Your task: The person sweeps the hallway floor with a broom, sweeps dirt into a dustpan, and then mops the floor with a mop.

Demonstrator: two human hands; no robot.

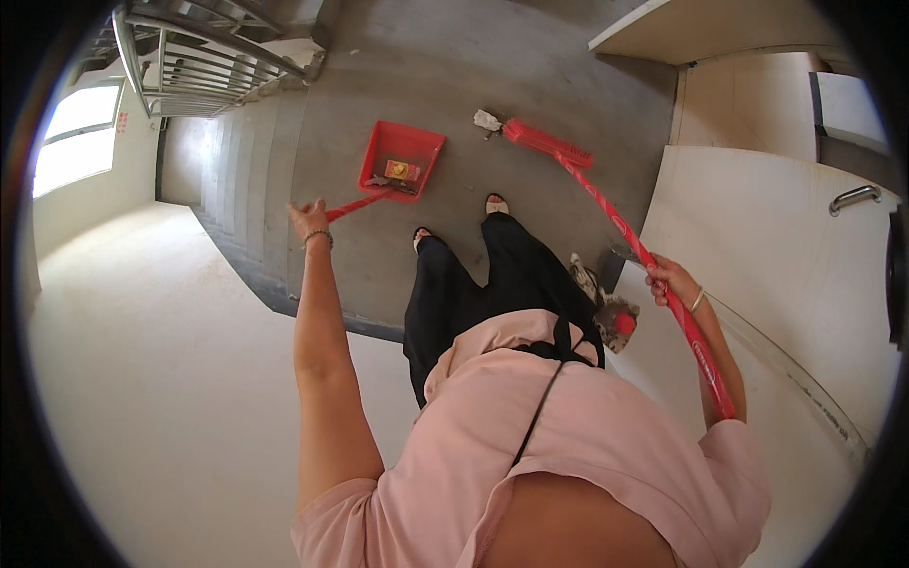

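Note:
My left hand point(310, 218) is at the top of the red handle point(355, 206) of a long-handled dustpan, some of its fingers stretched outward. Down on the grey floor rests the red dustpan point(376, 149). Inside it lie a red-and-yellow packet point(402, 170) and dark scraps of litter point(387, 186). My right hand point(671, 280) grips the red-wrapped broom handle point(614, 216), whose upper end runs along my forearm. The broom's red bristle head point(547, 142) touches the floor right of the dustpan. A crumpled white piece of litter point(487, 120) lies against the head's left end.
Stairs point(248, 177) descend on the left beside a metal railing point(213, 78). A white door point(767, 234) with a metal handle point(855, 200) stands at right. By my right leg is a patterned bag-like item point(616, 323), partly hidden. White walls point(177, 341) border the landing.

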